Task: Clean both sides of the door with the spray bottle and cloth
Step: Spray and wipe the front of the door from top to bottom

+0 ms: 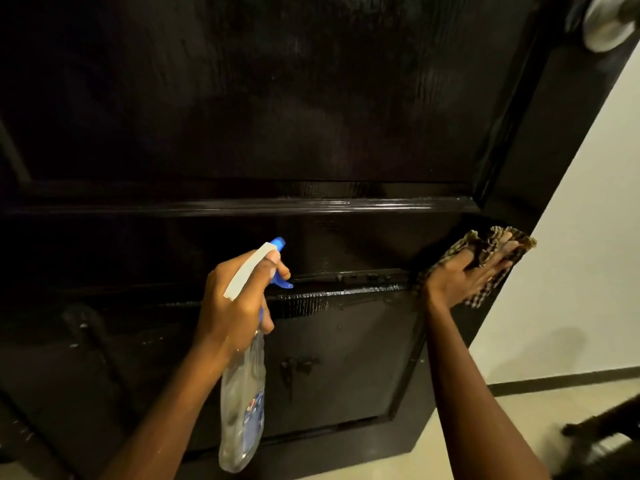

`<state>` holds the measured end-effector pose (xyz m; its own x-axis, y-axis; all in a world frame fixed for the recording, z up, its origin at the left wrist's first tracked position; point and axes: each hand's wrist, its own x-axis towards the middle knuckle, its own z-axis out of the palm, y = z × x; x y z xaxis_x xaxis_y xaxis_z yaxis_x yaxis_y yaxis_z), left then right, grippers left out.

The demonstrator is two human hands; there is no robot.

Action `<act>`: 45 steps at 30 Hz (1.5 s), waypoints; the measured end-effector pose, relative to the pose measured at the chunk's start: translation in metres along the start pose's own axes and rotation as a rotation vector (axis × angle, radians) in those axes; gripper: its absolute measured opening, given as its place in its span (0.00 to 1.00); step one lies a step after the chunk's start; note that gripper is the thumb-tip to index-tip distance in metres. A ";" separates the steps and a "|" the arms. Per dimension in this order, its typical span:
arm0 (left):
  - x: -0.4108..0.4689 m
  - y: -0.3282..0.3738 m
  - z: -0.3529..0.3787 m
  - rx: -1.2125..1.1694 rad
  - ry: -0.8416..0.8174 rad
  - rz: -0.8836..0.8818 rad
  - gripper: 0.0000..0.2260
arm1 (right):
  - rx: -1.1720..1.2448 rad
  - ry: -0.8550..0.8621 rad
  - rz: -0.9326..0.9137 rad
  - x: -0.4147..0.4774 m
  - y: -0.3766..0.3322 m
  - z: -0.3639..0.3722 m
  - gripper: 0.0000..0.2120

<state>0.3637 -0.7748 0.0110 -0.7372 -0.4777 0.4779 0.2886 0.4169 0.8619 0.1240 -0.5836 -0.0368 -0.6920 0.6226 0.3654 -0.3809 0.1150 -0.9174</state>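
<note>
A dark glossy panelled door (277, 116) fills most of the view. My left hand (235, 306) grips the neck of a clear spray bottle (242, 403) with a white-and-blue trigger head, its nozzle pointing at the door's middle rail. My right hand (464, 275) presses a brown checked cloth (491, 251) flat against the door's right stile, fingers spread over it. Wet streaks and drips shine on the moulding between the two hands and on the lower panel.
A silver door knob (606, 26) sits at the top right. A white wall (588, 237) with a dark skirting runs right of the door's edge. Pale floor tiles (485, 445) lie below, with a dark blurred object (602, 441) at the bottom right.
</note>
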 end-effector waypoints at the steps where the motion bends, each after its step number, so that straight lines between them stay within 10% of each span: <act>1: -0.003 -0.001 -0.002 0.006 0.007 -0.005 0.18 | 0.017 0.015 0.056 -0.006 0.001 0.001 0.32; 7: -0.017 -0.010 -0.019 0.049 0.057 -0.016 0.15 | 0.013 -0.026 0.158 -0.069 -0.001 0.013 0.34; 20: -0.018 -0.012 -0.038 0.038 0.089 -0.012 0.16 | -0.279 -0.525 -0.845 -0.153 -0.010 0.027 0.39; 28: -0.007 0.001 -0.020 0.046 0.032 0.010 0.15 | 0.006 -0.161 -0.099 -0.080 -0.038 0.026 0.33; 37: 0.002 0.006 0.023 0.015 -0.052 0.009 0.16 | -0.204 -0.475 -0.689 -0.055 0.009 0.004 0.34; 45: -0.005 0.006 0.030 0.012 -0.073 0.027 0.18 | 0.035 -0.137 0.079 0.009 0.010 -0.016 0.32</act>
<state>0.3508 -0.7472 0.0088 -0.7719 -0.4087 0.4869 0.3017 0.4385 0.8465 0.1241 -0.5647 -0.0450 -0.7969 0.5168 0.3128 -0.3416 0.0414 -0.9389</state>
